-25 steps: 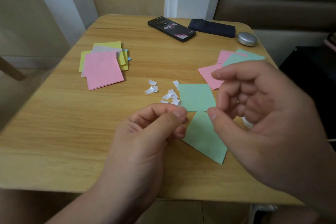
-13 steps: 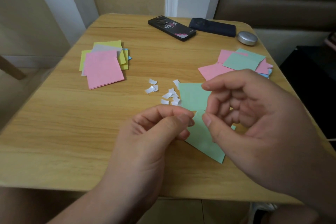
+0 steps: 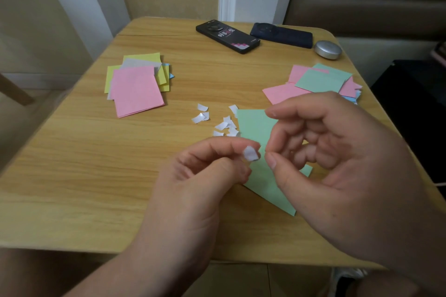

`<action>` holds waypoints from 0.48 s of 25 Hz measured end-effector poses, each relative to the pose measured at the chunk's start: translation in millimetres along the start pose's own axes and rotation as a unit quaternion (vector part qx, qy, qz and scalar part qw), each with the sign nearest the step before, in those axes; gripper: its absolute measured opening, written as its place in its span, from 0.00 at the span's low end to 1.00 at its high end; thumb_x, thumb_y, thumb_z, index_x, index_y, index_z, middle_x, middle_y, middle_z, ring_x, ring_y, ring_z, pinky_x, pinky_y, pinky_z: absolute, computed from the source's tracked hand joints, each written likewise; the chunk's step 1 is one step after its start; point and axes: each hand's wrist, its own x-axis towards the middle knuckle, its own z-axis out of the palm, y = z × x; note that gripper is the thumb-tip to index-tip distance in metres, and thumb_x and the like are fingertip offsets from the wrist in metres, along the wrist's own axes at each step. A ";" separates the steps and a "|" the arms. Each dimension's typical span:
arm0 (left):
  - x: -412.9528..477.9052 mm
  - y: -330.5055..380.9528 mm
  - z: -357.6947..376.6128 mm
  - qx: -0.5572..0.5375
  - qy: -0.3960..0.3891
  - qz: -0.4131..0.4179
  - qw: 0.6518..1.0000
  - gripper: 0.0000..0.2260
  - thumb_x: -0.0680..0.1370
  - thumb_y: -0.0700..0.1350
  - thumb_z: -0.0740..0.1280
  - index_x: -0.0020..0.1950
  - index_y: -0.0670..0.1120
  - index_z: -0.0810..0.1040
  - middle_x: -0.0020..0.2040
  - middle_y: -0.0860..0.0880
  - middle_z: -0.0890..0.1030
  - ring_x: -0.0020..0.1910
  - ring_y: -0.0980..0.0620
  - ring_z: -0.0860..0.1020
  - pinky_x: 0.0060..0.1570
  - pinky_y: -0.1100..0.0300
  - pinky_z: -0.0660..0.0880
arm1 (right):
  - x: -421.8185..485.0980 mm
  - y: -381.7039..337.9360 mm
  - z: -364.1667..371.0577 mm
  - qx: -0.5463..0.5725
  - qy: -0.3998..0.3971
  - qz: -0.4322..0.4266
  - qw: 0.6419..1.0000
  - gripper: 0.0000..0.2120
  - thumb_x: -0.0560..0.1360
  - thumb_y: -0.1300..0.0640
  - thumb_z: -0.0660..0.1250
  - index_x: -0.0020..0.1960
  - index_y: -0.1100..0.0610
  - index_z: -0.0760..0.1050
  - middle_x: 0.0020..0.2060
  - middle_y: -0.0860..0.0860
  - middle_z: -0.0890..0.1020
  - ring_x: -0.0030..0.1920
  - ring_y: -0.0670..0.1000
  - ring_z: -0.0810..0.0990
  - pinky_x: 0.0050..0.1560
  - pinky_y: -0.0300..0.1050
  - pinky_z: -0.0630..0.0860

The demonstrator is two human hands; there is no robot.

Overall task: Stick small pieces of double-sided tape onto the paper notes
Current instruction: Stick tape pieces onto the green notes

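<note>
Since the earlier frame a small white piece of double-sided tape had appeared, pinched by the left hand above the mint-green paper notes; the right hand curled beside it, hold unclear. Peeling seemed under way; next, pressing onto a note

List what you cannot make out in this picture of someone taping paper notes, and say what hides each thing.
Head view, right hand: whether it pinches anything, too small to tell.
Head view, green notes: any tape on them, hands cover the middle.
Head view, tape piece the left hand pinches: blurred, backing unclear.
Head view, black phone: print too small to read.
</note>
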 end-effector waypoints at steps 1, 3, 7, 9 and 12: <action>-0.3 -0.5 -0.7 0.004 -0.013 0.002 1.000 0.16 0.59 0.45 0.70 0.44 0.42 0.87 0.38 0.42 0.81 0.41 0.47 0.75 0.50 0.51 0.68 | 0.4 -0.5 -0.1 -0.015 0.003 -0.010 1.000 0.19 0.70 0.67 0.72 0.59 0.55 0.75 0.41 0.48 0.80 0.40 0.52 0.82 0.34 0.43 0.78; -1.1 -0.9 -1.9 0.016 -0.046 0.002 0.999 0.20 0.60 0.45 0.68 0.50 0.44 0.87 0.43 0.40 0.82 0.45 0.46 0.76 0.54 0.47 0.68 | 1.2 0.5 -1.1 -0.044 0.013 -0.024 0.999 0.21 0.71 0.66 0.72 0.61 0.54 0.74 0.42 0.46 0.81 0.41 0.51 0.83 0.37 0.43 0.79; -2.0 0.7 -0.8 0.028 -0.085 0.005 0.996 0.24 0.60 0.46 0.66 0.53 0.44 0.86 0.52 0.40 0.83 0.47 0.46 0.76 0.54 0.45 0.69 | 4.5 4.5 -1.7 -0.047 0.044 -0.024 0.998 0.27 0.72 0.68 0.73 0.65 0.53 0.69 0.42 0.47 0.80 0.44 0.52 0.84 0.39 0.46 0.81; -2.0 1.4 0.4 0.024 -0.088 0.005 0.996 0.25 0.60 0.46 0.66 0.55 0.44 0.86 0.56 0.40 0.83 0.48 0.46 0.76 0.54 0.44 0.70 | 5.3 5.4 -2.4 -0.030 0.049 -0.021 0.998 0.29 0.71 0.70 0.73 0.65 0.52 0.67 0.42 0.49 0.81 0.44 0.52 0.84 0.38 0.46 0.81; -2.1 1.5 -1.5 0.042 -0.090 -0.005 0.995 0.25 0.61 0.48 0.66 0.56 0.45 0.85 0.57 0.43 0.84 0.49 0.48 0.79 0.54 0.46 0.72 | 5.2 5.2 -2.4 -0.029 0.047 -0.018 0.998 0.30 0.71 0.70 0.74 0.66 0.51 0.66 0.41 0.49 0.81 0.44 0.51 0.84 0.39 0.46 0.82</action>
